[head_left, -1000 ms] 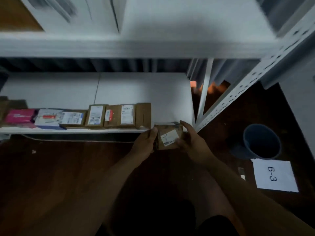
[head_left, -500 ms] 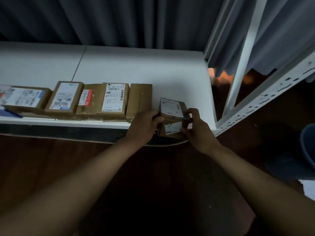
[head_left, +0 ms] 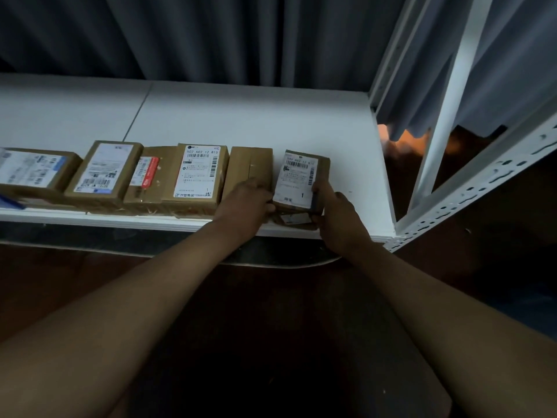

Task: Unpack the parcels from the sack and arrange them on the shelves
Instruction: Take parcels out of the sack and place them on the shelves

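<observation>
Small labelled parcel [head_left: 300, 181] gripped between left hand [head_left: 245, 203] and right hand [head_left: 339, 214] | on shelf [head_left: 256, 116] front edge | long axis pointing inward | just right of plain box [head_left: 250, 168]

Six cardboard parcels [head_left: 300, 176] are counted in a row along the front of one white shelf [head_left: 241, 116]. White labels are seen on the tops of five of them; one top [head_left: 250, 167] is left plain brown. Two hands, the left [head_left: 244, 203] and the right [head_left: 340, 215], are seen at the sixth parcel.
</observation>
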